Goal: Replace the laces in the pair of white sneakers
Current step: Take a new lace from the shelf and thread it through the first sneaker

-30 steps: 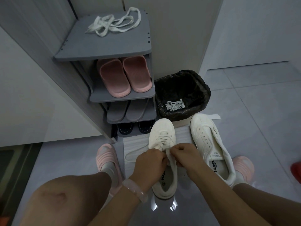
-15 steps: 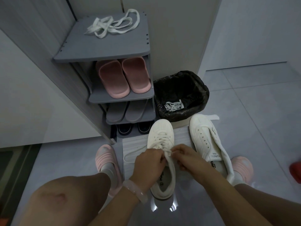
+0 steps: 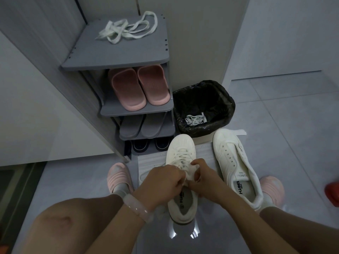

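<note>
Head view: left hand (image 3: pixel 164 182) and right hand (image 3: pixel 205 177) meet over the laced white leather sneaker (image 3: pixel 180 177), which stands on a pale ribbed mat (image 3: pixel 148 161) on the floor. Fingers of both hands are curled, pinching the cream flat lace (image 3: pixel 181 158) at the tongue. Unlaced second white sneaker (image 3: pixel 234 165) stands just right of it. Loose white lace (image 3: pixel 128 29) lies on top of the grey plastic shoe rack (image 3: pixel 117 57). Discarded white laces (image 3: pixel 195 119) lie inside the black-lined bin (image 3: pixel 203 105).
</note>
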